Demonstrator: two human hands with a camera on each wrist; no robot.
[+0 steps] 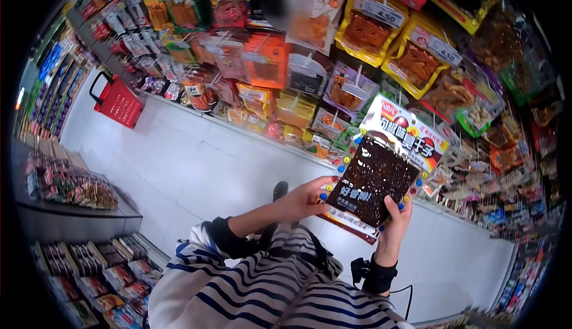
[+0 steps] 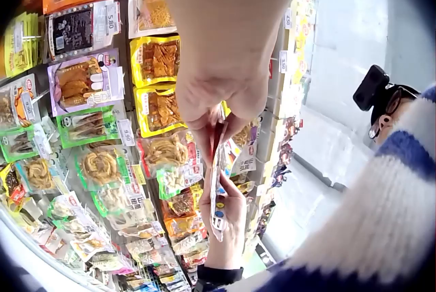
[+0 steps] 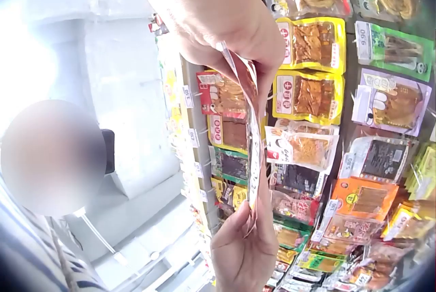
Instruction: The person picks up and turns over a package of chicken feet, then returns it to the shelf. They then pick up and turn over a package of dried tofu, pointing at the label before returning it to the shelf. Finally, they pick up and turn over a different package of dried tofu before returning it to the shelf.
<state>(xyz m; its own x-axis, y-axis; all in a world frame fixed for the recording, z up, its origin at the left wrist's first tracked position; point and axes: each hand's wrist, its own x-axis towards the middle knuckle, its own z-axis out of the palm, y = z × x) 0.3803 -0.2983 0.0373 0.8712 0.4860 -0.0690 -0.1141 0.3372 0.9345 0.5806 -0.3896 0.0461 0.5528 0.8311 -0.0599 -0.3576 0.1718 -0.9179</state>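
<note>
I hold a flat snack packet, dark with a white and red top band, in front of the hanging racks. My left hand grips its lower left edge and my right hand pinches its lower right edge, thumb on the front. In the left wrist view the packet is edge-on, pinched by the left hand above and the right hand below. From the right wrist, the same packet runs edge-on between the right hand and the left hand.
Racks of hanging snack packets with price tags fill the wall ahead. A red shopping basket stands on the white tiled floor at the left. A low shelf of packets is on my left side.
</note>
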